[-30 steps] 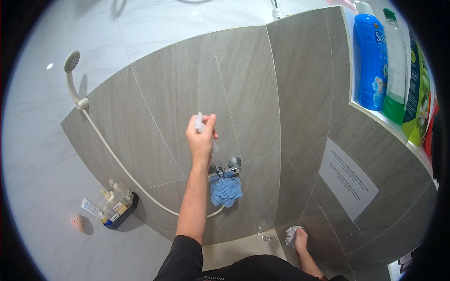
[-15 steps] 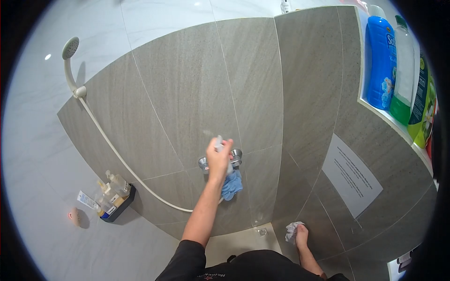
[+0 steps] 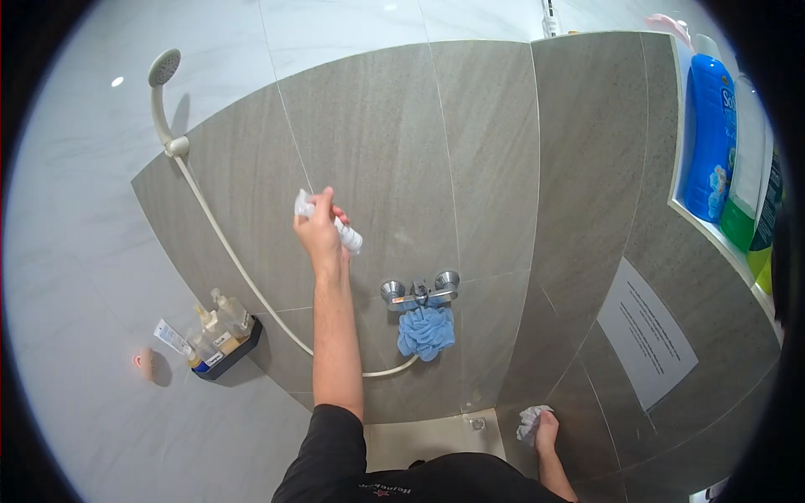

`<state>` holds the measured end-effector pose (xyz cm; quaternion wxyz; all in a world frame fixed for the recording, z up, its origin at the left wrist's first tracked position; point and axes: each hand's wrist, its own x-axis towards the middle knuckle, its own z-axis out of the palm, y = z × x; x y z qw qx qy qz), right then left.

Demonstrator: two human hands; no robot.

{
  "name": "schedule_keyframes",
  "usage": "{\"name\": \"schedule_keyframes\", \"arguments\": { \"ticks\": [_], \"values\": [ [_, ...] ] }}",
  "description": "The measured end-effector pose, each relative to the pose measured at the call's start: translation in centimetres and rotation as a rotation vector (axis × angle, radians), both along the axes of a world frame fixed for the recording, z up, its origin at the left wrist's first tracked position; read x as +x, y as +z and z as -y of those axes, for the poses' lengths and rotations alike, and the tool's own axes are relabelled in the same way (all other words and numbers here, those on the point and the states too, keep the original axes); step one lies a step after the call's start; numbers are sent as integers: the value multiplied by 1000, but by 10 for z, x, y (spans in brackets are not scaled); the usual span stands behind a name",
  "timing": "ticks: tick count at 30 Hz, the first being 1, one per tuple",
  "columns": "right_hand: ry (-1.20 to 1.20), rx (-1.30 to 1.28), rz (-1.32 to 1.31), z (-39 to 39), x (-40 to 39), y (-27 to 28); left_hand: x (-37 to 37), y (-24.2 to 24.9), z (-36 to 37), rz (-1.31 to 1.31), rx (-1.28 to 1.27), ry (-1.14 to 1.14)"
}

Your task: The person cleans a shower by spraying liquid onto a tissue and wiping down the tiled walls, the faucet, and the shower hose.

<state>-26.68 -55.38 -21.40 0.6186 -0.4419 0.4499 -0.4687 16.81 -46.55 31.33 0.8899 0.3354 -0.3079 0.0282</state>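
Observation:
My left hand (image 3: pixel 323 225) is wrapped round a small white spray bottle (image 3: pixel 350 238), held up in front of the grey tiled wall (image 3: pixel 377 142). Its nozzle end points up and left. Low on the right, my right hand (image 3: pixel 546 430) grips a crumpled whitish cloth (image 3: pixel 530 423) close to the side wall. Between the hands, a chrome mixer tap (image 3: pixel 422 293) is fixed to the wall, with a blue mesh sponge (image 3: pixel 426 333) hanging beneath it.
A shower head (image 3: pixel 164 67) and its white hose (image 3: pixel 222 232) run down the left. A dark caddy (image 3: pixel 229 356) holds several bottles. At right are a shelf with a blue bottle (image 3: pixel 709 138) and a printed sheet (image 3: pixel 647 334).
My left hand with the spray bottle has moved left and up, away from the tap, which now shows fully. The view has shifted slightly. My right hand still grips the cloth.

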Motion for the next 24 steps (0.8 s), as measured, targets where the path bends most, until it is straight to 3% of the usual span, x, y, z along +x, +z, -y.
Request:
{"name": "schedule_keyframes", "arguments": {
  "ticks": [7, 9, 10, 13, 15, 17, 18, 19, 21, 24],
  "values": [
    [25, 73, 9, 8, -4, -30, -8, -48, -17, -1, 183, -23],
    [10, 60, 42, 9, -2, -26, -28, -50, -40, -8, 109, -365],
    [4, 59, 44, 10, 0, -24, -42, -48, -53, -6, 109, -371],
    [-25, 76, 68, 9, 4, -16, -98, -43, -106, 267, -261, -1062],
    [-44, 65, -22, 12, 7, -17, -124, -47, -127, 510, -398, -1267],
    [-55, 71, -8, 8, 10, 2, -145, -35, -142, 874, -376, -1380],
    [-42, 72, -1, 3, 13, 13, -161, -32, -142, 921, -468, -1441],
    [-54, 81, -3, -1, 16, 25, -193, -19, -157, 799, -342, -1284],
    [-5, 74, -87, -5, 17, 41, -195, -10, -149, 977, -356, -1308],
    [-28, 92, -18, 6, 20, 19, -202, -17, -148, 905, -397, -1252]
  ]
}}
